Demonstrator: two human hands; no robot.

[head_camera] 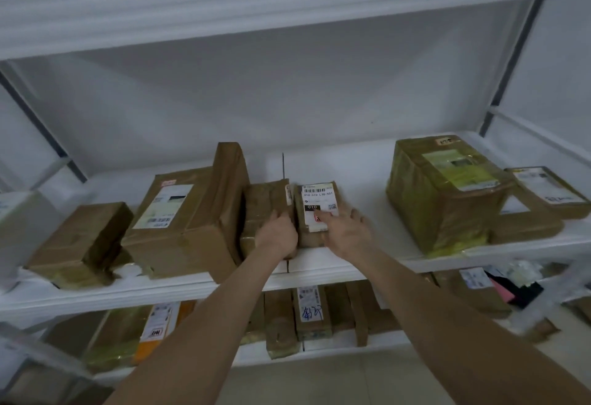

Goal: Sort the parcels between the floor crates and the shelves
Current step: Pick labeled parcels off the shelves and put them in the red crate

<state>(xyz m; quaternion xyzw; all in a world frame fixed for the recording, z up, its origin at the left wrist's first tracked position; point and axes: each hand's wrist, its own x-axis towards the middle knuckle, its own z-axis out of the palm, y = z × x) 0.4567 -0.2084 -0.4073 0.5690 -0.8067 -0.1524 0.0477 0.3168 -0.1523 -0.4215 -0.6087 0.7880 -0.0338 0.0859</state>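
- Brown-paper labelled parcel (pixel 315 209) sits mid-shelf (pixel 361 177), white barcode sticker up, touching the plain parcel (pixel 265 203) at its 9 o'clock.
- Step, likely: seating it in the row.
- Grip: right hand (pixel 347 233) flat on it, fingers spread; left hand (pixel 279 233) curls round the plain parcel's edge.
- Next calls for letting go squarely.

White shelving (pixel 287 5) against white wall (pixel 287 100); pale beige floor (pixel 319 382).
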